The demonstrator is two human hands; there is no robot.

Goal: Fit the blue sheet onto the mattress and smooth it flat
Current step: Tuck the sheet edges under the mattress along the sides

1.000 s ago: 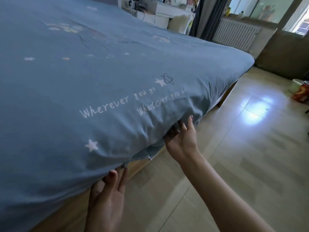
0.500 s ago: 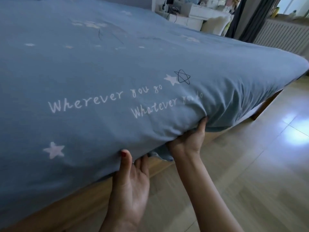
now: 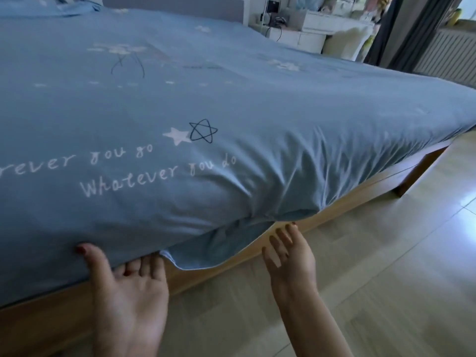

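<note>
Bare hands, painted nails

Left hand and right hand both wear dark red nail polish; forearms are bare, with no sleeves, rings or watch.

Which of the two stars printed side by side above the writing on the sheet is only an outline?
The right-hand star, drawn in dark lines with blue sheet showing through. The star beside it on the left is filled solid white.

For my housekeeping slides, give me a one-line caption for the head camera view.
Left hand tucks the blue sheet under the mattress edge; right hand reaches toward a loose flap.
</note>
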